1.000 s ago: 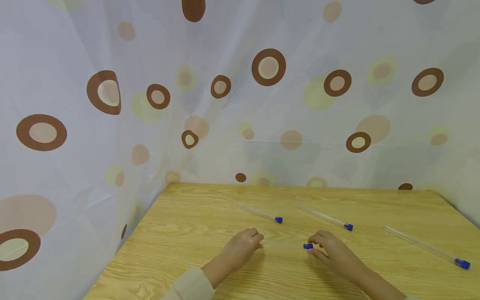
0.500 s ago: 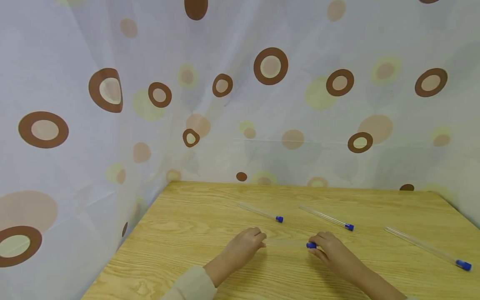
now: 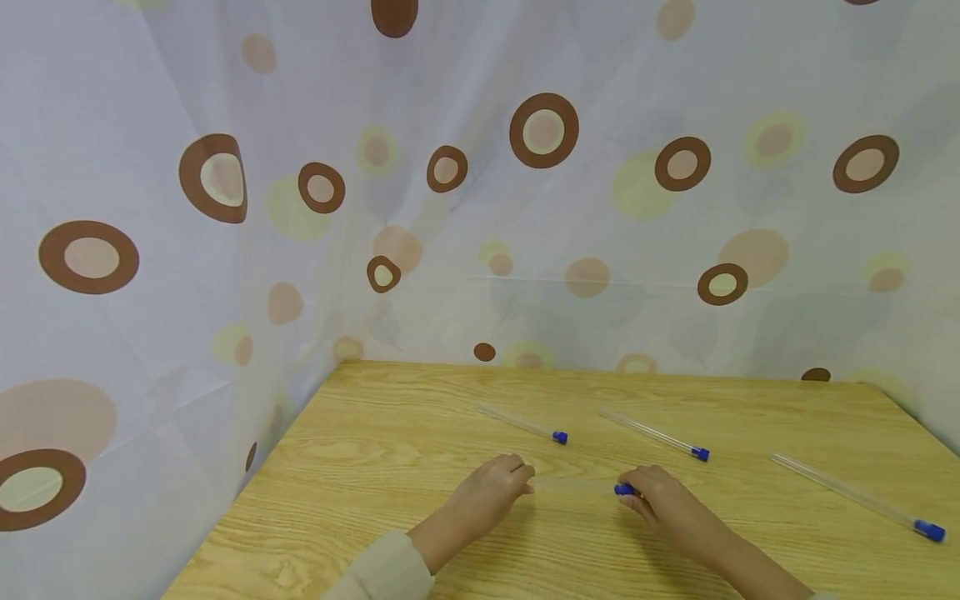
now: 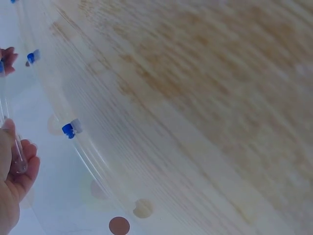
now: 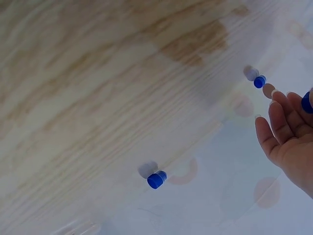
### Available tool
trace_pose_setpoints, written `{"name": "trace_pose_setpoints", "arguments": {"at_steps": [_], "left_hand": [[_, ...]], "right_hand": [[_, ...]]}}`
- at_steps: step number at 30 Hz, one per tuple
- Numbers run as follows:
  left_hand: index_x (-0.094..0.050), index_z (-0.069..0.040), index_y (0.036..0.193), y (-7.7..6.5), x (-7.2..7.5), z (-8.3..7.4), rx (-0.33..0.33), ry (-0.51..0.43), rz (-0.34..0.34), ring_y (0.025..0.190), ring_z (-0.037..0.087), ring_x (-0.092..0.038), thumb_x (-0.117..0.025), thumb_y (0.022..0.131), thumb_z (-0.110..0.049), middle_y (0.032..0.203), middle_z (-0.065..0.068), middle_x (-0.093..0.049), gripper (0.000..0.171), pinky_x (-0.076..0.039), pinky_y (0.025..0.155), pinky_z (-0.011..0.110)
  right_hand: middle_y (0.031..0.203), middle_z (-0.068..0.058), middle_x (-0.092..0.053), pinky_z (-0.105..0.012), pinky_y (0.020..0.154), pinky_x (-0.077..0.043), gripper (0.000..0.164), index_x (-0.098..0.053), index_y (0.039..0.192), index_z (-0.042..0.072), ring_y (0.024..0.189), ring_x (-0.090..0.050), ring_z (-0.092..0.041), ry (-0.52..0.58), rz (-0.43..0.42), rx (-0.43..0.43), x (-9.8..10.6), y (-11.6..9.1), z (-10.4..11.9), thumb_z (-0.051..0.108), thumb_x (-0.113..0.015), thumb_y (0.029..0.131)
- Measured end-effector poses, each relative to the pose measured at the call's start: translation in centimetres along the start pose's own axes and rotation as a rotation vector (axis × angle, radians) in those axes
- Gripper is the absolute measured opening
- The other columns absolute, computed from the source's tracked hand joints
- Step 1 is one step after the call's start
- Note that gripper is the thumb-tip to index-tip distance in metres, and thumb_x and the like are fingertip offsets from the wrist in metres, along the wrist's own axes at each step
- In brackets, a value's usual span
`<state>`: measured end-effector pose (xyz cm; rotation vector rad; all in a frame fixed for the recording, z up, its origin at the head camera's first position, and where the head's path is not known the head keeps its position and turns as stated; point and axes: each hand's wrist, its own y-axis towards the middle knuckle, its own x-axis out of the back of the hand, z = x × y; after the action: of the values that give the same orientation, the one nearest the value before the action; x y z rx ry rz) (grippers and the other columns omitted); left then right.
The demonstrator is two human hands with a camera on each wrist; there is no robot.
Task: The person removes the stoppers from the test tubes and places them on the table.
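Note:
Between both hands, low over the table, is a clear test tube (image 3: pixel 573 484) lying roughly level, with a blue cap (image 3: pixel 624 489) at its right end. My left hand (image 3: pixel 487 497) grips the tube's left end; the left wrist view shows the rounded bottom between thumb and fingers. At the other end my right hand (image 3: pixel 670 508) pinches the blue cap between thumb and forefinger. The right wrist view catches this hand (image 5: pixel 293 142) with several fingers extended and the cap cut off by the frame edge.
Three more blue-capped test tubes lie on the wooden table (image 3: pixel 360 467): one behind the hands (image 3: pixel 517 421), another farther right (image 3: pixel 652 435), and a third at the right side (image 3: pixel 840 487). A dotted curtain (image 3: pixel 450 225) hangs behind and left of the table.
My right thumb and fingers have closed farther over the blue cap. Tube and left hand have shifted slightly right in the head view, which itself moved a little. The other tubes lie as before.

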<state>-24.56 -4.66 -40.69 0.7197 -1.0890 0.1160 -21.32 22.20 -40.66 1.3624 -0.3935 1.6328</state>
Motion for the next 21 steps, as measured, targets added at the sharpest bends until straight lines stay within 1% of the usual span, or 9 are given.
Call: {"name": "trace_pose_setpoints", "arguments": {"at_steps": [3, 6, 11, 15, 21], "left_hand": [[-0.065, -0.008, 0.095, -0.03, -0.01, 0.02, -0.005, 0.006, -0.011, 0.08, 0.005, -0.063, -0.065, 0.085, -0.019, 0.086, -0.002, -0.064, 0.016, -0.048, 0.076, 0.005], [-0.066, -0.008, 0.096, -0.04, 0.04, -0.01, -0.003, 0.007, -0.005, 0.08, 0.005, -0.063, -0.064, 0.086, -0.02, 0.087, -0.002, -0.065, 0.016, -0.049, 0.076, 0.005], [-0.066, -0.008, 0.097, 0.02, 0.15, -0.14, 0.006, -0.021, 0.029, 0.081, 0.006, -0.063, -0.062, 0.087, -0.02, 0.088, -0.001, -0.065, 0.017, -0.048, 0.075, 0.005], [-0.067, -0.007, 0.098, 0.1, 0.23, -0.21, 0.007, -0.021, 0.044, 0.081, 0.005, -0.062, -0.062, 0.087, -0.02, 0.089, -0.001, -0.065, 0.017, -0.048, 0.074, 0.004], [-0.068, -0.006, 0.1, 0.24, 0.45, -0.35, 0.014, -0.018, 0.076, 0.082, 0.005, -0.062, -0.061, 0.088, -0.019, 0.09, -0.001, -0.065, 0.019, -0.048, 0.075, 0.004]], "right_hand": [[0.071, 0.01, -0.044, -0.021, 0.057, -0.04, 0.01, -0.055, 0.079, 0.008, 0.069, -0.041, -0.001, 0.016, 0.015, 0.021, -0.09, 0.16, -0.13, 0.006, -0.059, 0.088], [0.07, 0.011, -0.041, -0.021, 0.056, -0.036, 0.015, -0.051, 0.076, 0.009, 0.068, -0.036, 0.001, 0.01, 0.015, 0.04, -0.23, 0.16, -0.28, 0.005, -0.059, 0.088], [0.074, 0.01, -0.047, -0.021, 0.056, -0.04, 0.013, -0.053, 0.077, 0.01, 0.072, -0.042, 0.0, -0.004, -0.022, 0.057, -0.35, -0.18, -0.4, 0.007, -0.058, 0.089], [0.073, 0.01, -0.05, -0.02, 0.055, -0.041, 0.013, -0.054, 0.076, 0.011, 0.072, -0.044, 0.0, -0.026, -0.085, 0.087, -0.21, -0.29, -0.29, 0.007, -0.06, 0.088], [0.08, 0.006, -0.06, -0.019, 0.059, -0.049, 0.005, -0.062, 0.082, 0.008, 0.074, -0.052, -0.008, -0.082, -0.146, 0.081, -0.18, -0.39, -0.19, 0.009, -0.061, 0.087]]}}
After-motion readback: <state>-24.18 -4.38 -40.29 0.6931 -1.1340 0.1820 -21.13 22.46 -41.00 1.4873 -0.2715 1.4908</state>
